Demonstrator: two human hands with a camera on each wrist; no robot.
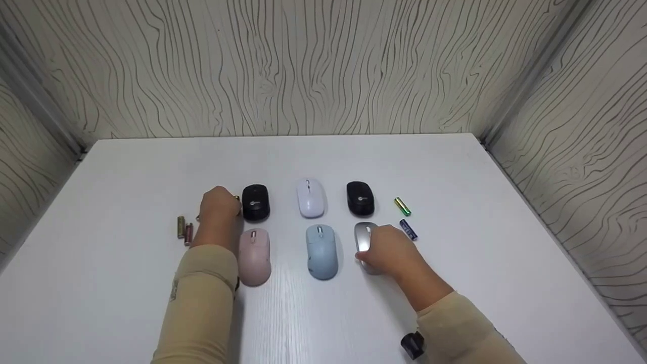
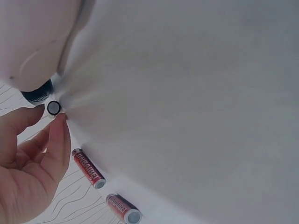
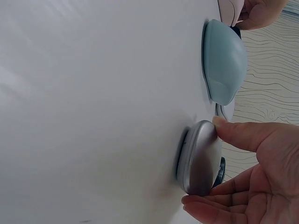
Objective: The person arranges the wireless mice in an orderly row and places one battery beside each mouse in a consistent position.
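My left hand (image 1: 218, 208) is beside the left black mouse (image 1: 256, 203). In the left wrist view its thumb and fingertips pinch a battery (image 2: 54, 108), seen end-on; the head view mostly hides that battery behind the hand. A red battery (image 2: 88, 169) and another battery (image 2: 122, 208) lie near this hand. At the right of the two rows, my right hand (image 1: 393, 251) grips a silver mouse (image 1: 362, 236) by its sides, thumb on one edge and fingers on the other. The mouse sits on the table, as the right wrist view shows.
Between the hands are a pink mouse (image 1: 255, 258), a light blue mouse (image 1: 322, 252) and a white mouse (image 1: 310, 198). Another black mouse (image 1: 360, 198) sits behind the silver one. A green battery (image 1: 403, 206) and a blue battery (image 1: 408, 229) lie at the right on the white table (image 1: 283, 333).
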